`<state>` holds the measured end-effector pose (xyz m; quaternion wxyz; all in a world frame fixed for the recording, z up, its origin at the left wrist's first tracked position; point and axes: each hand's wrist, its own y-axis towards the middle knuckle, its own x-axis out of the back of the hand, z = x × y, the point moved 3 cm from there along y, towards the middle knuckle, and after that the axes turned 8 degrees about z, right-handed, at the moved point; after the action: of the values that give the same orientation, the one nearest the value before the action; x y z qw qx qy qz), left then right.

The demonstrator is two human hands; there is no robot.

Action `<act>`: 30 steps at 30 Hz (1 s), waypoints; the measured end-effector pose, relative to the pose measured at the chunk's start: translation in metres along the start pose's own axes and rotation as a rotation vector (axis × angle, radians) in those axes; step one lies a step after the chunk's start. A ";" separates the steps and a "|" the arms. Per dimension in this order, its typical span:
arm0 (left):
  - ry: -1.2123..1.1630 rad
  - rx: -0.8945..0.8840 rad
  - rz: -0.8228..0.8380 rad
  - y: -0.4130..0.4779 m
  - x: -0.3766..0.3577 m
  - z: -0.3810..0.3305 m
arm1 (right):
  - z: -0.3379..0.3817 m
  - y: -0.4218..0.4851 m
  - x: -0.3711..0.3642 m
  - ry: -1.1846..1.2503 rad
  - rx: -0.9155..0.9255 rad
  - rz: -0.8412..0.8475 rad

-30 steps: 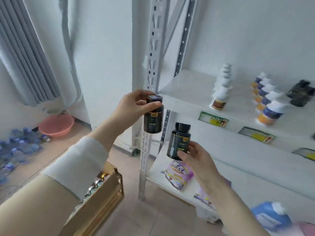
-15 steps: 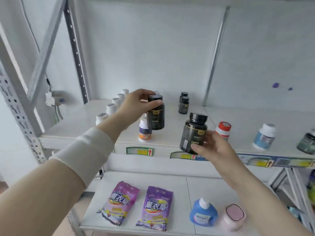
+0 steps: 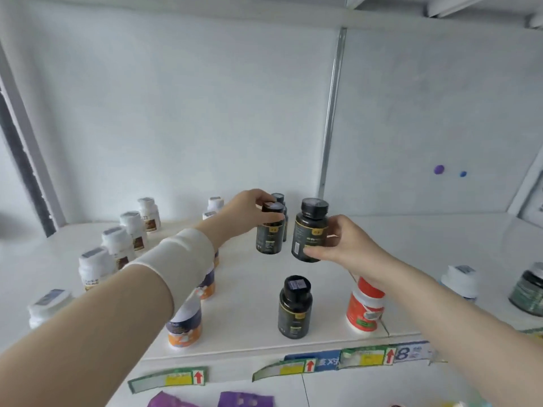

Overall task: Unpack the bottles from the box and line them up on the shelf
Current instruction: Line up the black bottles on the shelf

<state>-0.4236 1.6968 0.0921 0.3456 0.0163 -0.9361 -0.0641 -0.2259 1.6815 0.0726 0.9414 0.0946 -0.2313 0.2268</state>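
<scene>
My left hand (image 3: pixel 245 214) grips a black bottle (image 3: pixel 269 235) by its cap, low over the white shelf (image 3: pixel 426 239), right in front of other black bottles (image 3: pixel 278 198) standing at the back. My right hand (image 3: pixel 349 245) holds a second, larger-looking black bottle (image 3: pixel 310 230) by its side, just right of the first and above the shelf. Another black bottle (image 3: pixel 294 307) stands alone near the shelf's front edge. The box is out of sight.
A row of white bottles (image 3: pixel 113 245) runs along the shelf's left side, with orange-and-purple labelled ones (image 3: pixel 184 329) partly behind my left arm. A red bottle (image 3: pixel 365 308), a white-capped bottle (image 3: pixel 459 279) and a dark green jar (image 3: pixel 527 289) stand at the right. Purple bags (image 3: pixel 244 400) lie on the shelf below.
My view swung from the shelf's left post to face the shelf closely. Both hands carried their black bottles forward and deeper over the shelf, towards the black bottles at the back.
</scene>
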 end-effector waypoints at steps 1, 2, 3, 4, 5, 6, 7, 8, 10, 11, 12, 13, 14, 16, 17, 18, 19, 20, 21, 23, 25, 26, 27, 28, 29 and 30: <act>0.021 -0.006 0.023 0.009 -0.003 0.002 | -0.003 0.009 0.001 -0.022 -0.018 0.023; 0.032 -0.012 0.041 0.018 -0.005 0.005 | -0.007 0.016 0.001 -0.030 -0.033 0.053; 0.041 -0.017 0.054 0.026 -0.008 0.008 | -0.010 0.022 0.000 -0.039 -0.049 0.090; 0.051 -0.018 0.064 0.032 -0.011 0.012 | -0.014 0.028 -0.001 -0.059 -0.063 0.132; 0.065 -0.019 0.077 0.038 -0.013 0.015 | -0.017 0.032 -0.003 -0.084 -0.074 0.174; 0.082 -0.016 0.093 0.042 -0.015 0.018 | -0.019 0.037 -0.005 -0.107 -0.083 0.211; 0.100 -0.012 0.110 0.047 -0.016 0.021 | -0.022 0.041 -0.007 -0.128 -0.095 0.246; 0.116 -0.004 0.124 0.050 -0.017 0.025 | -0.025 0.044 -0.010 -0.148 -0.111 0.281; 0.147 0.012 0.142 0.055 -0.017 0.030 | -0.029 0.049 -0.014 -0.185 -0.136 0.338; 0.163 0.022 0.150 0.057 -0.018 0.032 | -0.030 0.052 -0.016 -0.210 -0.136 0.356; 0.172 0.030 0.160 0.059 -0.019 0.034 | -0.031 0.055 -0.018 -0.242 -0.130 0.369; 0.177 0.036 0.169 0.060 -0.020 0.035 | -0.032 0.058 -0.020 -0.275 -0.122 0.378; 0.181 0.041 0.178 0.062 -0.021 0.037 | -0.033 0.061 -0.021 -0.305 -0.115 0.387; 0.190 0.045 0.190 0.064 -0.023 0.040 | -0.034 0.066 -0.025 -0.357 -0.109 0.411; 0.197 0.043 0.195 0.064 -0.024 0.040 | -0.034 0.067 -0.026 -0.384 -0.103 0.420; 0.202 0.040 0.203 0.065 -0.025 0.040 | -0.034 0.068 -0.027 -0.412 -0.093 0.430; 0.202 0.041 0.211 0.067 -0.027 0.042 | -0.036 0.069 -0.029 -0.435 -0.084 0.442; 0.202 0.044 0.217 0.068 -0.029 0.042 | -0.037 0.071 -0.030 -0.450 -0.078 0.454; 0.204 0.046 0.222 0.069 -0.031 0.043 | -0.039 0.072 -0.031 -0.462 -0.075 0.464; 0.215 0.049 0.226 0.071 -0.034 0.044 | -0.041 0.073 -0.033 -0.483 -0.073 0.481; 0.229 0.050 0.236 0.072 -0.035 0.044 | -0.044 0.074 -0.034 -0.503 -0.073 0.493; 0.232 0.051 0.241 0.072 -0.035 0.045 | -0.044 0.075 -0.034 -0.507 -0.071 0.499; 0.234 0.052 0.242 0.073 -0.034 0.045 | -0.044 0.076 -0.034 -0.511 -0.066 0.506; 0.236 0.054 0.240 0.073 -0.034 0.046 | -0.043 0.077 -0.034 -0.519 -0.060 0.514; 0.239 0.054 0.238 0.074 -0.033 0.046 | -0.043 0.078 -0.034 -0.529 -0.054 0.521; 0.241 0.054 0.239 0.074 -0.033 0.046 | -0.043 0.080 -0.034 -0.538 -0.049 0.526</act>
<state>-0.4272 1.7779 0.0455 0.4599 -0.0782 -0.8845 0.0051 -0.2734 1.7506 0.0249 0.7584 0.0654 -0.4921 0.4223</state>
